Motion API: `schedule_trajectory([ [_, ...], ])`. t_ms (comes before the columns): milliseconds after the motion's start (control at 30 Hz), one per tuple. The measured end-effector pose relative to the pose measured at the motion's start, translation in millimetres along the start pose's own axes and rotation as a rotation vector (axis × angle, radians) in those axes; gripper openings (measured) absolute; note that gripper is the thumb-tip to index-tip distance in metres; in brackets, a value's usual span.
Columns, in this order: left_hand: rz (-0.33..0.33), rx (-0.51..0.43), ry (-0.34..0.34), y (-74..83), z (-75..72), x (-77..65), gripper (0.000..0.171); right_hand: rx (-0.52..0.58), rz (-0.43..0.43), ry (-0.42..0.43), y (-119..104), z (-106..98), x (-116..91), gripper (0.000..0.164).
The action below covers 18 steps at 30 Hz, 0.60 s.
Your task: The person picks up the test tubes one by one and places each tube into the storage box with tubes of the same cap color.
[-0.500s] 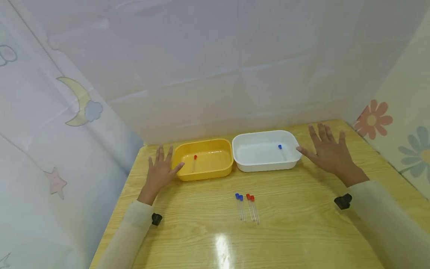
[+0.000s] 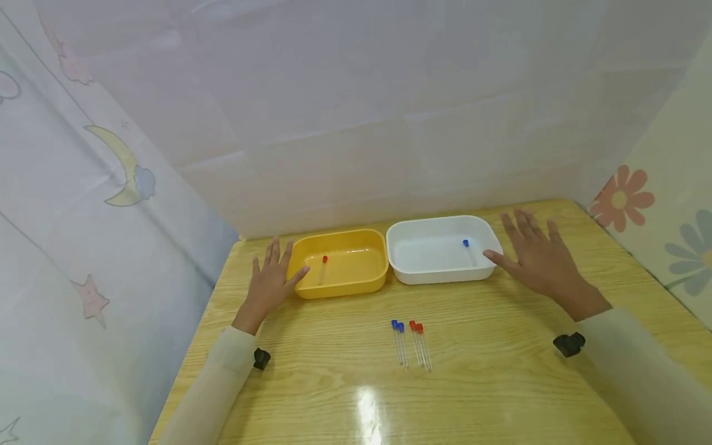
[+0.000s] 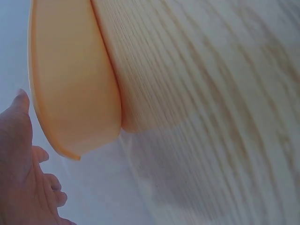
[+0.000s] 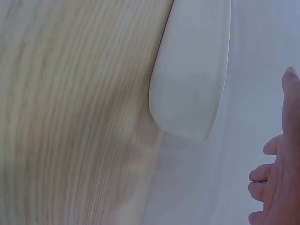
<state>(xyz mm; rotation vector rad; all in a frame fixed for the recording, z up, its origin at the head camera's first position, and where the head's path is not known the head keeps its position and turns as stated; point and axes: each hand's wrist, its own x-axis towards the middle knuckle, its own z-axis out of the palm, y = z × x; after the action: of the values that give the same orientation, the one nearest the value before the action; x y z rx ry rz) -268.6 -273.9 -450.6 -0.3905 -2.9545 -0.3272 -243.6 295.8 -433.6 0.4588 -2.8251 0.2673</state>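
My left hand [image 2: 269, 285] is spread beside the left end of a yellow tray [image 2: 339, 289], its thumb overlapping the rim in the head view. Inside that tray lies one clear tube with a red cap [image 2: 325, 259]. At the right end of a white tray [image 2: 439, 277] my right hand [image 2: 542, 262] is also spread, thumb over the corner. A clear tube with a blue cap [image 2: 466, 243] lies in the white tray. Both hands hold nothing. In the wrist views the yellow tray wall [image 3: 75, 79] and white tray wall [image 4: 190, 79] stand near the fingers.
On the wooden table [image 2: 311, 377], in front of the trays, lie two blue-capped tubes [image 2: 400, 327] and two red-capped tubes [image 2: 419, 328], side by side. A pale cloth wall [image 2: 356, 123] rises behind the trays, with patterned cloth at both sides.
My right hand has shifted slightly left, toward the white tray. The left hand has moved a little right, nearer the yellow tray. The trays and tubes stay in place on the table.
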Motion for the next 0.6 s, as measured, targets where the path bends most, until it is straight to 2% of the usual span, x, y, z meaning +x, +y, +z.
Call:
schedule_trajectory([
  [267, 0.020, 0.008, -0.016, 0.0, 2.4, 4.2, 0.088, 0.020, -0.054, 0.021, -19, -1, -10, 0.094],
  [600, 0.029, -0.007, -0.051, 0.4, 4.7, 8.7, 0.092, 0.067, -0.095, 0.006, -49, -5, -24, 0.093],
])
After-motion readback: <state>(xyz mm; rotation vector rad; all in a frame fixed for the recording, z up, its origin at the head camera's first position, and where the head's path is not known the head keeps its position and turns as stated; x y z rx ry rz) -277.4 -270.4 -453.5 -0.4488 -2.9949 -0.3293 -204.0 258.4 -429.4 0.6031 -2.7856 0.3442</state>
